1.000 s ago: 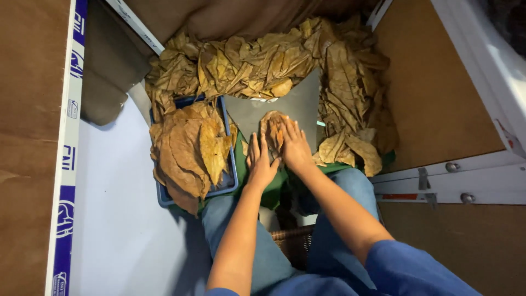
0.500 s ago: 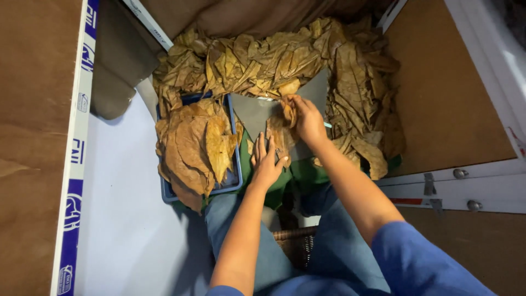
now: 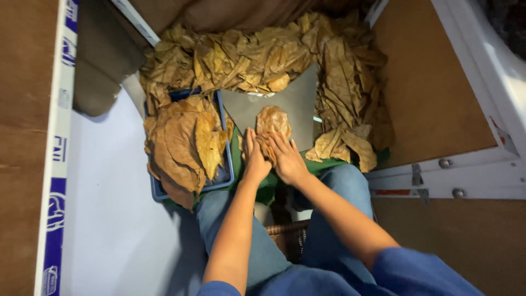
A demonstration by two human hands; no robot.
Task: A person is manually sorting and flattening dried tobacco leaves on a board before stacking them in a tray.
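Head view: left hand (image 3: 255,159) and right hand (image 3: 286,160) press flat, side by side, on a brown leaf (image 3: 272,125) lying on the grey surface (image 3: 296,104), right of the blue tray (image 3: 226,174).

Single dried leaf (image 3: 273,121), tan-brown, broad and rounded, veins faintly visible, edges slightly crinkled. Lies flat and spread open on a grey board (image 3: 296,104), its far end pointing away from the person. Near end covered by both hands: left hand (image 3: 255,159) flat on its left part, right hand (image 3: 286,159) flat on its right part, fingers (image 3: 274,143) pressed onto the leaf surface.
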